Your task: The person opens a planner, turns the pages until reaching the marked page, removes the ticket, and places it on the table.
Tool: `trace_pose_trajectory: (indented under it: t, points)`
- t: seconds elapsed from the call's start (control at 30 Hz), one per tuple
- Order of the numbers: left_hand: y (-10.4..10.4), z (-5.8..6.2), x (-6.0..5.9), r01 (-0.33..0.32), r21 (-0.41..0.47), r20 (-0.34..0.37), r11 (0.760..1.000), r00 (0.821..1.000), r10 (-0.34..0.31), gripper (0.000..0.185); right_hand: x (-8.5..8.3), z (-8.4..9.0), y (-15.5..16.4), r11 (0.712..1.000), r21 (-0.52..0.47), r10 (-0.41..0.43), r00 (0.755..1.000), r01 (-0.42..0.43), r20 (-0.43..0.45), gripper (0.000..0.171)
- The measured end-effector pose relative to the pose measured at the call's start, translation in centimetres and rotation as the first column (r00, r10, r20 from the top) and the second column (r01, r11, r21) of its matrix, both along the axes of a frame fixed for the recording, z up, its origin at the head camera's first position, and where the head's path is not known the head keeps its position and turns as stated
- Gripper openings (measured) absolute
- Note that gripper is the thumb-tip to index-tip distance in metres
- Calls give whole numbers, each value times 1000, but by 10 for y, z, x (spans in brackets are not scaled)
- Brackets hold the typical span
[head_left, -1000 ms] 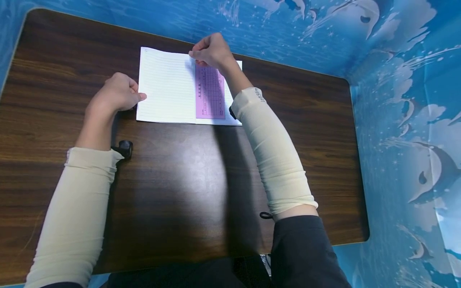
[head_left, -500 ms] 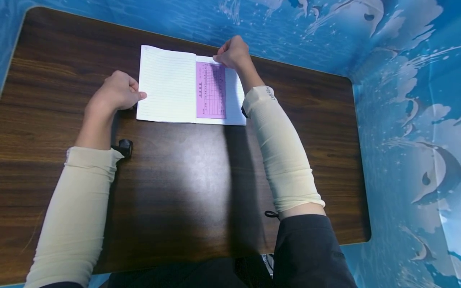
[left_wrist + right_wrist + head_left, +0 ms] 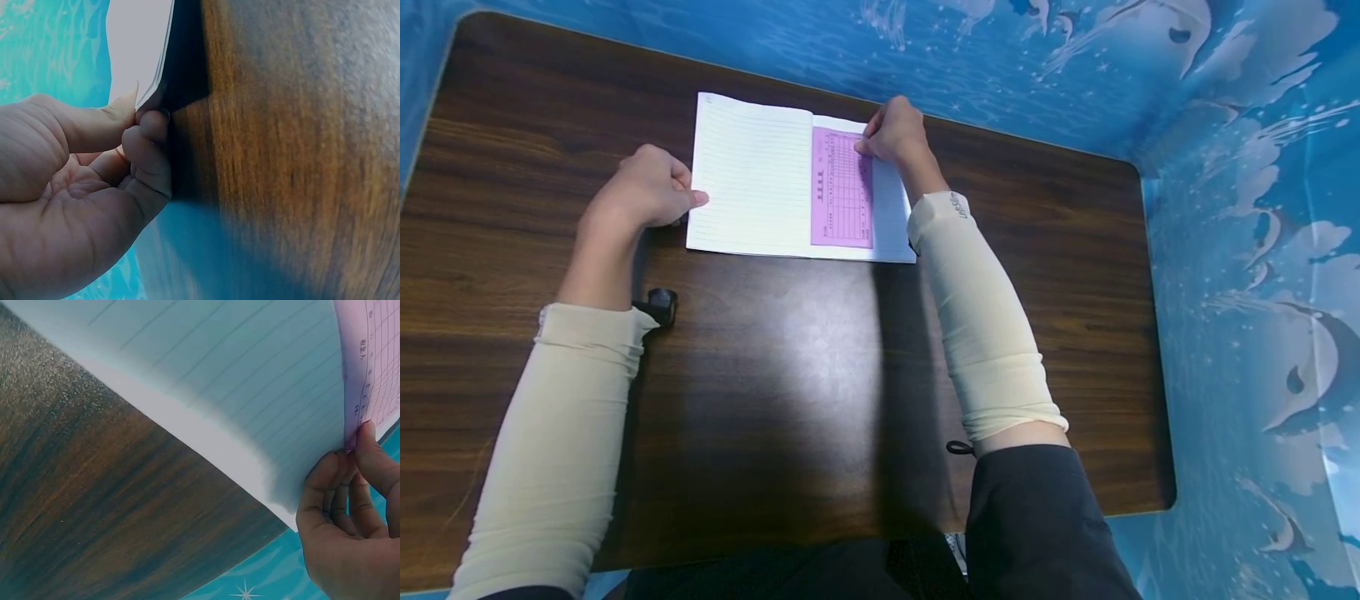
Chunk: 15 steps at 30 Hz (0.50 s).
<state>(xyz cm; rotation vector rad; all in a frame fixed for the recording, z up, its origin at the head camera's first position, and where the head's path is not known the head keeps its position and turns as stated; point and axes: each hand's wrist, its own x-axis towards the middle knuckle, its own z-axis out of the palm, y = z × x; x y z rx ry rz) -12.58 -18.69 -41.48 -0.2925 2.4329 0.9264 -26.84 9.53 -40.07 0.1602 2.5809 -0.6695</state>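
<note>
An open lined notebook (image 3: 748, 175) lies near the table's far edge, its pages spread left and right. On its right page is a pink printed slip (image 3: 840, 200) with a grid. My left hand (image 3: 647, 187) pinches the notebook's left edge; in the left wrist view, the thumb of the left hand (image 3: 87, 162) is on the page and the curled fingers are under it. My right hand (image 3: 897, 133) is at the slip's upper right corner. In the right wrist view, thumb and fingers of the right hand (image 3: 350, 525) pinch the edge of the pink slip (image 3: 357, 381).
The dark wood-grain table (image 3: 775, 375) extends toward the person on both sides of the notebook. A blue curtain (image 3: 1240, 292) with dolphin prints borders the far and right edges. A black wrist-camera mount (image 3: 658, 308) sits at the left sleeve.
My right hand has moved right along the notebook's top, then down onto the pink slip's upper right corner. More of the slip shows now. The left hand keeps its hold.
</note>
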Motion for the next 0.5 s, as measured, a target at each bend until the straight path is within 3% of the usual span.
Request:
trace_pose_trajectory:
  t: [0.3, 0.5]
  points:
    - [2, 3, 2, -9, 6, -1, 1000, 1000, 9, 30, 0, -3, 5, 999, 30, 41, 999, -40, -21, 19]
    - [1, 2, 3, -3, 7, -6, 1000, 1000, 3, 32, -2, -3, 11, 999, -34, 35, 998, -33, 48, 12]
